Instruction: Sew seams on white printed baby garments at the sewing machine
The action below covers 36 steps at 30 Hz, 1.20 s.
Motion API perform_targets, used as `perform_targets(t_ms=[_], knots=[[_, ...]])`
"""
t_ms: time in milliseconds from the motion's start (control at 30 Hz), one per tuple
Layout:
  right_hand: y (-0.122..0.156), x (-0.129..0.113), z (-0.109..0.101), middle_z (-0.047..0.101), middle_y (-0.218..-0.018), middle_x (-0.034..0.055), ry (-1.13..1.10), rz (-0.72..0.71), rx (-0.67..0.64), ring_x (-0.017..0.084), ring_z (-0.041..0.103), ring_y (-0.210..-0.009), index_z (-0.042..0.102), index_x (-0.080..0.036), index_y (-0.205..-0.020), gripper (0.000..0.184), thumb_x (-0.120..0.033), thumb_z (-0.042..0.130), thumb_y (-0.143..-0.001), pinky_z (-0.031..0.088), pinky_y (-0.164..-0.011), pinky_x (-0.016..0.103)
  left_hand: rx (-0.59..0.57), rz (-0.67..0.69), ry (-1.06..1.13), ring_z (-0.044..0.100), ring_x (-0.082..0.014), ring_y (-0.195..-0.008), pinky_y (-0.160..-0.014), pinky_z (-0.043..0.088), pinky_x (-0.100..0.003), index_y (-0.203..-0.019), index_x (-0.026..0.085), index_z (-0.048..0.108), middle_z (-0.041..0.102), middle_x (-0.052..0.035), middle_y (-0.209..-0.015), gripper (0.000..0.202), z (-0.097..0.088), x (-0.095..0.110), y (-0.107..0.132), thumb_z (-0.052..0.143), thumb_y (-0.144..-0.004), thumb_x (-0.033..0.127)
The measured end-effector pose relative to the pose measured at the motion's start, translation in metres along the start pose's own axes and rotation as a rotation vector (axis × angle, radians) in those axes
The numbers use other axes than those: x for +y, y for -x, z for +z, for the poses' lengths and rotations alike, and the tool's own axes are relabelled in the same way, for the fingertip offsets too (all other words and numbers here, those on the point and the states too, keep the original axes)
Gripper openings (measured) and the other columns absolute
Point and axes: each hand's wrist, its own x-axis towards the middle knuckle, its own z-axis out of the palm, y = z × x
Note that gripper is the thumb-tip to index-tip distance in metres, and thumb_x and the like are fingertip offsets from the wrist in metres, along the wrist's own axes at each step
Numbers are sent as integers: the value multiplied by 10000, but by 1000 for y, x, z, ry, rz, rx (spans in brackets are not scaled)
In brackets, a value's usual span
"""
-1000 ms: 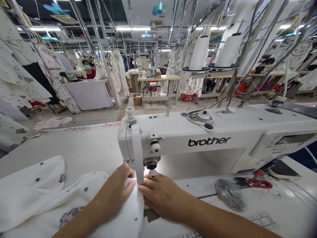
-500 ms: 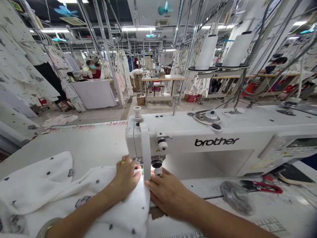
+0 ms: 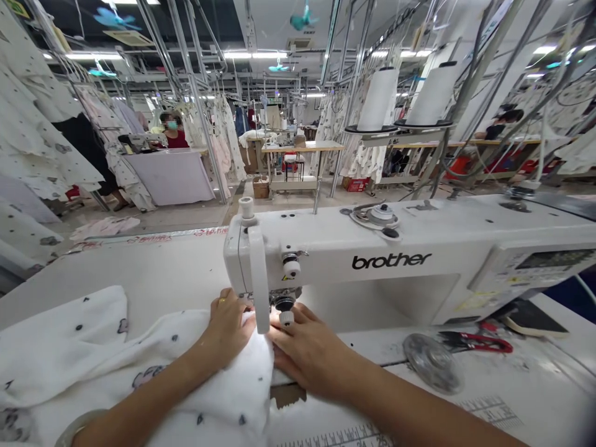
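A white printed fabric [image 3: 116, 366] lies bunched on the table to the left of a white Brother sewing machine [image 3: 410, 261]. My left hand [image 3: 230, 329] rests on top of the fabric just left of the needle head, fingers curled down onto the cloth. My right hand [image 3: 305, 354] lies flat on the fabric's edge right below the needle area, fingers stretched toward the presser foot. The needle itself is hidden behind the machine head and my fingers.
Red-handled thread snips [image 3: 475, 341] and a round metal disc [image 3: 431, 363] lie on the table at the right. Two white thread cones [image 3: 377, 99] stand behind the machine. A person in a mask [image 3: 172, 130] sits far left among hanging garments.
Both hands have crept forward with the fabric, closer under the machine head. The camera view shifted slightly.
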Motion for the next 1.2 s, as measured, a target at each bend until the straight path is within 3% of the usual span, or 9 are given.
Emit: perform_targets(t_ms=[133,267,400,533,633,700,800,900,1200], knots=[[3,5,-2,603,-986,67,103,-95,31,228,484,-933,566,-159,-1005,299,-454,577,-960,357,-936,370,-40,145,-3,593,-269,-1033,-877,494,-403,-970,215,646,664,-69,-1038,158,-29,-4,18,545,-851,237],[7,3,1,545,-737,8,197,-387,94,182,462,-704,543,-177,-771,408,-540,552,-956,373,-699,334,-91,512,-38,564,-272,-1170,-970,480,-366,-1335,282,491,596,-63,-1301,539,-49,-2,66,660,-833,387],[14,-13,2,487,-687,-7,177,-702,126,164,470,-661,551,-179,-721,313,-373,571,-967,351,-581,310,-77,582,-21,638,-200,-842,-820,524,-290,-1068,281,605,681,-11,-908,251,-40,-3,101,547,-855,160],[18,-31,3,610,-972,70,218,-847,31,166,550,-831,630,-166,-930,106,-266,597,-921,452,-683,265,77,493,-42,652,-198,-938,-763,541,-245,-1067,282,577,685,-26,-997,289,-42,-11,105,467,-855,119],[19,-37,10,622,-1091,112,302,-861,42,202,569,-923,655,-132,-1023,192,-283,590,-923,469,-761,285,107,438,-16,644,-191,-1027,-796,549,-220,-1084,283,572,680,-25,-1091,248,-54,-11,100,485,-880,171],[18,-38,15,642,-948,83,269,-825,65,199,577,-862,670,-128,-986,171,-273,604,-924,464,-746,296,50,504,-11,636,-194,-1074,-859,544,-229,-1045,276,597,668,-31,-1176,243,-56,-6,98,491,-861,159],[18,-36,20,586,-728,0,136,-768,170,149,552,-700,664,-156,-872,128,-234,591,-943,434,-631,279,-7,628,-40,617,-193,-1150,-1054,443,-284,-1068,277,603,651,-22,-1274,298,-46,2,96,487,-836,132],[20,-32,19,564,-681,-22,74,-715,253,124,528,-641,634,-169,-784,193,-193,552,-957,413,-598,275,-11,617,-27,637,-162,-1122,-1124,357,-288,-1111,278,583,687,-17,-1224,337,-31,7,96,435,-849,126],[24,-25,22,582,-754,-29,96,-653,88,137,532,-724,622,-172,-881,63,-218,640,-920,413,-596,282,-33,586,-29,655,-181,-1107,-1119,378,-321,-1226,287,565,706,-42,-1187,409,-3,-11,94,454,-864,133]])
